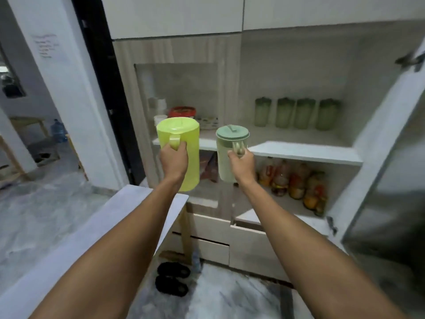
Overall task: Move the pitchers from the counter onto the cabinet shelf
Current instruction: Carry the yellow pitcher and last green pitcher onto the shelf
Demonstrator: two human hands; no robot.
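Blurring softens most of the cabinet interior: the four green lidded jars [296,113] at the back of the upper shelf [305,153] read only as shapes, the bottles [296,183] on the level below are smeared colour, and the red-rimmed dish [182,111] behind the left pitcher is half hidden. The open cabinet door [391,143] on the right is cut off by the frame edge. Both arms reach straight forward, forearms nearly parallel. The left hand [173,160] is closed around the handle of the yellow-green pitcher [178,143], fingers wrapped through the loop, holding it upright in the air in front of the shelf's left end. The right hand [241,163] is clenched on the handle of the pale green pitcher [230,153], also upright, lid on, its body hanging in front of the shelf edge. The white counter [92,226] lies below the left forearm, and a pair of black slippers [172,280] sits on the floor.
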